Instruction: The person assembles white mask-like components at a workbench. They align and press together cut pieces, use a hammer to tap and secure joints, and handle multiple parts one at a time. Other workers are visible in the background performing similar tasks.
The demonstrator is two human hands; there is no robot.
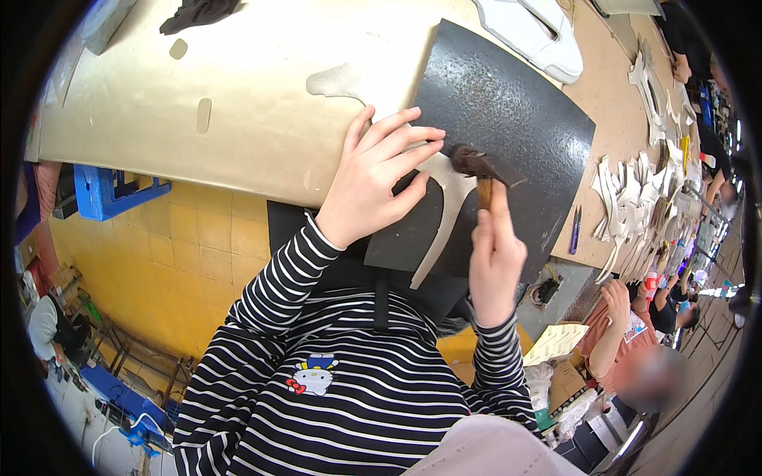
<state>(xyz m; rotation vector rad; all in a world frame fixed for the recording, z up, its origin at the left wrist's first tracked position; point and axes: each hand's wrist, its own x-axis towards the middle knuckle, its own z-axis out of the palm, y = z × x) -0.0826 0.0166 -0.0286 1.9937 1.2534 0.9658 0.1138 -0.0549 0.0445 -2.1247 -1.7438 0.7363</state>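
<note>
My right hand (496, 258) is closed around the short wooden handle of a hammer (475, 163), whose dark metal head is slightly blurred. The head is over the end of a pale curved shoe upper piece (448, 214); I cannot tell if they touch. My left hand (377, 170) lies spread over the middle of this piece, fingers stretched out toward the hammer. The piece rests partly on a black board (508, 95), and its rounded far end reaches left onto the pale table cover. Part of it is hidden under my left hand.
A white shoe form (540, 40) lies beyond the board. To the right are several cut upper pieces (635, 198) in a heap and a dark pen-like tool (575, 230). A black cloth (198, 14) lies at the far left. Another person (623, 337) sits at the right.
</note>
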